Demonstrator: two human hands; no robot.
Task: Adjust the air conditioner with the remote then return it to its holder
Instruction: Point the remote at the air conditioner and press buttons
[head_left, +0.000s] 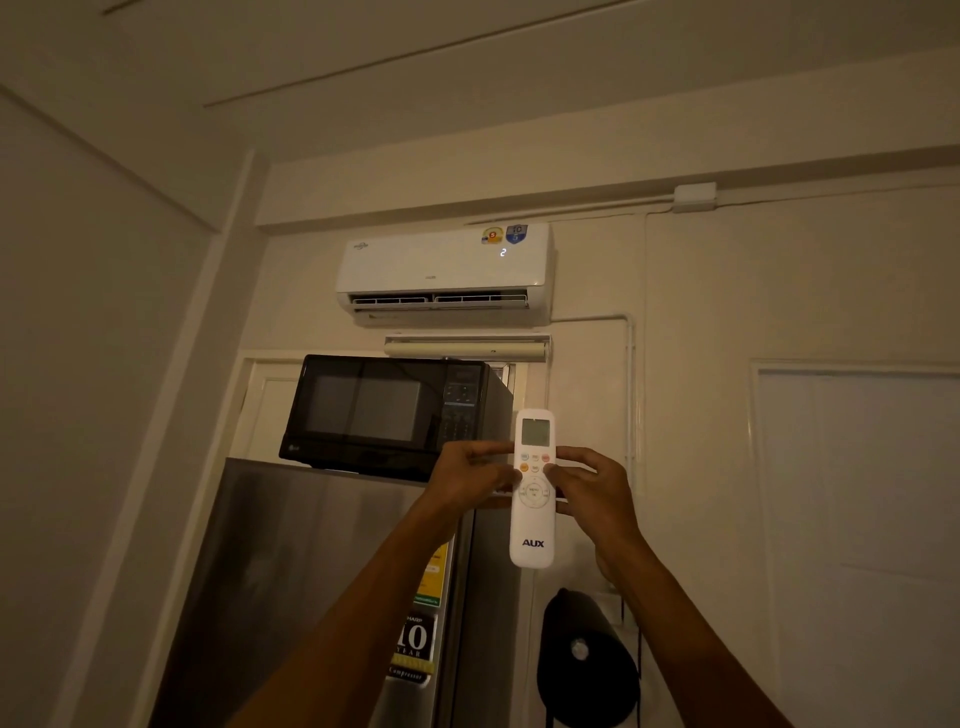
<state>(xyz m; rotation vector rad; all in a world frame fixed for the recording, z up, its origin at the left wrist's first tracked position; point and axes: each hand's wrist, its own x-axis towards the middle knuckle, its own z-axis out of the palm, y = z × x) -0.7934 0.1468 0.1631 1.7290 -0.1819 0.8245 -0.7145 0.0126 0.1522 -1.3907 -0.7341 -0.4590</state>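
Observation:
A white remote (533, 525) marked AUX is held upright in front of me, its screen at the top. My left hand (467, 475) grips its left edge and my right hand (592, 493) grips its right edge, with both thumbs on the upper buttons. High on the wall hangs the white air conditioner (444, 270), its flap open and a lit digit on its front. No remote holder can be made out for certain; a small fitting on the wall shows just right of my right wrist.
A black microwave (384, 415) stands on top of a steel fridge (311, 571) directly under the unit. A black rounded object (587, 660) hangs on the wall below the remote. A white door panel (857, 519) fills the right side.

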